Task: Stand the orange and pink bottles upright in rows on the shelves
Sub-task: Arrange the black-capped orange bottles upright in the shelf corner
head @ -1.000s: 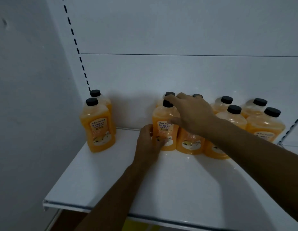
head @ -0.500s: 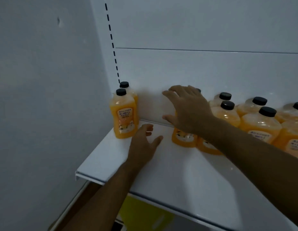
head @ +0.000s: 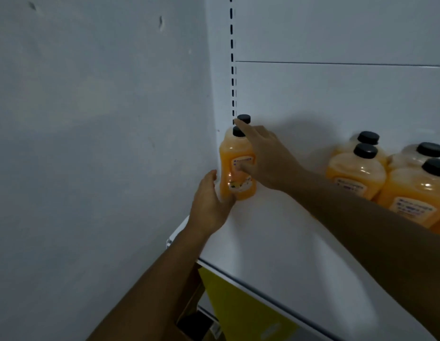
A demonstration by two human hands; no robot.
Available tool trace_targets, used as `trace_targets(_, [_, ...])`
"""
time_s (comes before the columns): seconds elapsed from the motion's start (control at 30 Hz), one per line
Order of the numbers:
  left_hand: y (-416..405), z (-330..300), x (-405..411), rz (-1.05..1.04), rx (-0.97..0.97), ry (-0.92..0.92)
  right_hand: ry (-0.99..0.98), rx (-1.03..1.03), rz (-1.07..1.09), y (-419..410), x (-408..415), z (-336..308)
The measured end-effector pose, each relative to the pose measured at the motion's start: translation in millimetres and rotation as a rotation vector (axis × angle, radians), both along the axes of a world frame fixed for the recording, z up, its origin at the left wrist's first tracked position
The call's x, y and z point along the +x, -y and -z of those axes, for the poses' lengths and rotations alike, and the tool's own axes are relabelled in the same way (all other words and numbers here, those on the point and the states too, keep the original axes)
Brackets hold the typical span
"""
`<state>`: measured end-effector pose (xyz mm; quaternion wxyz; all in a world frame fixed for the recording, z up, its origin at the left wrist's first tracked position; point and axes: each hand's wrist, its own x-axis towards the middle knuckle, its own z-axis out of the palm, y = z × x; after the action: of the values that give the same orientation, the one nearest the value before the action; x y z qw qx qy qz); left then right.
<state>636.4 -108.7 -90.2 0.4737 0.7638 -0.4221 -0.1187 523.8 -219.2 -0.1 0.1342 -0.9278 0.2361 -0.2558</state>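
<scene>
White shelf (head: 275,232) meets a grey wall at its left end, where an orange bottle (head: 235,168) stands upright. Left hand (head: 210,205) cups its base, right hand (head: 268,158) spreads fingers over its front. More orange bottles (head: 356,173) stand well right.

Shop setting — white metal shelf (head: 275,242) hung on a slotted upright (head: 232,57) of retail-style racking, plain back panels. Identical orange bottles (head: 356,175) with black caps and printed labels stand grouped on it — stock, not household storage.
</scene>
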Motion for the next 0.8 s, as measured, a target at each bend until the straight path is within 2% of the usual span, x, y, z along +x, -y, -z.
trace_targets(0.1, [12, 2, 3, 0.065, 0.013, -0.007, -0.017, -0.033, 0.069, 2, 3, -4])
trace_targets(0.2, [18, 5, 6, 0.037, -0.05, -0.013, -0.024, -0.021, 0.097, -1, 1, -10])
trace_targets(0.3, [26, 9, 7, 0.072, -0.093, 0.026, -0.088, -0.123, 0.155, -4, -8, -15])
trace_targets(0.53, [76, 3, -24, 0.336, -0.119, 0.086, -0.222, -0.324, 0.376, 12, -54, -34])
trace_targets(0.63, [102, -1, -39, 0.44, -0.131, 0.049, -0.306, -0.406, 0.494, 22, -68, -39])
trace_targets(0.8, [128, 5, -48, 0.576, -0.201, -0.015, -0.38, -0.412, 0.581, 35, -71, -35])
